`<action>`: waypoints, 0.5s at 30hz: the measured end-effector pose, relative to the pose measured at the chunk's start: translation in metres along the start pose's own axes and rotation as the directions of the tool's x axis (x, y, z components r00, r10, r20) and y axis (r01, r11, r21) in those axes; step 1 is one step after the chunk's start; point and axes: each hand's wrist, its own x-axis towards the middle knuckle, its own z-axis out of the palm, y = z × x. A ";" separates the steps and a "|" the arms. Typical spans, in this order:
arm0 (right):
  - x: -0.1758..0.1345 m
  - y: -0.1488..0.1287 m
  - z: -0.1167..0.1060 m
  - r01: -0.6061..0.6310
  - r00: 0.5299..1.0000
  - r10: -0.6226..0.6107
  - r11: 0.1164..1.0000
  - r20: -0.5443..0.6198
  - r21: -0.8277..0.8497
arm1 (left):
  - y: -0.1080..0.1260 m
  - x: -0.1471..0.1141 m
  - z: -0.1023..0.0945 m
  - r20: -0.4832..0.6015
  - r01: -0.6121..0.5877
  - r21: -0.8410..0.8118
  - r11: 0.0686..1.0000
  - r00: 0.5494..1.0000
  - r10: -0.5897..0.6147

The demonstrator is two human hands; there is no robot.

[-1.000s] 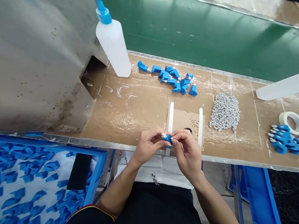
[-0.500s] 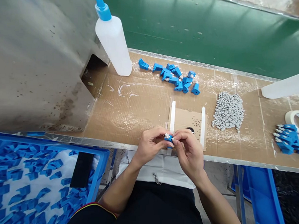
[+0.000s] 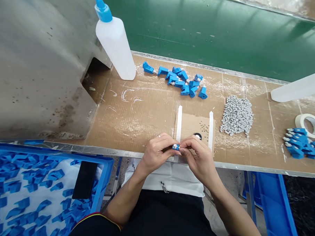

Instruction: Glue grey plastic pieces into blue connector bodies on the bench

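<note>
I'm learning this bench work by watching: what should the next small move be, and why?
Probably a gentle press by the right hand on the blue piece: the left hand pinches it, a pale bit shows on it, and the right hand is close against its side, though contact is hard to see.

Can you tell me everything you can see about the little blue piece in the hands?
The little blue piece looks like hard, solid plastic, with a pale greyish-white bit showing on it. It's held up near the front edge of the bench. The left hand pinches it between thumb and fingers, and the right hand has its fingertips close against the other side. Fingers hide much of its shape.
</note>
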 end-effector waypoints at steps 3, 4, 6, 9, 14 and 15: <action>-0.004 0.002 0.001 0.015 0.999 -0.012 0.998 -0.044 0.067 | 0.000 0.000 0.001 0.005 -0.046 -0.028 0.999 0.999 0.046; -0.005 0.002 0.001 0.022 0.998 -0.016 0.995 -0.059 0.100 | 0.000 -0.001 0.002 -0.005 -0.058 -0.050 0.997 0.998 0.058; -0.008 0.000 0.001 0.029 0.996 -0.015 0.985 -0.084 0.167 | 0.002 -0.003 0.005 -0.057 -0.066 -0.099 0.993 0.997 0.061; -0.017 -0.005 0.001 0.053 0.993 -0.028 0.974 -0.117 0.222 | 0.007 -0.010 0.015 -0.167 -0.032 -0.198 0.980 0.986 -0.002; -0.038 -0.018 0.003 0.137 0.986 -0.121 0.978 -0.111 0.157 | 0.017 -0.031 0.032 -0.224 0.083 -0.456 0.886 0.953 -0.205; -0.043 -0.020 0.004 0.146 0.985 -0.131 0.980 -0.114 0.134 | 0.019 -0.035 0.035 -0.224 0.119 -0.482 0.868 0.941 -0.254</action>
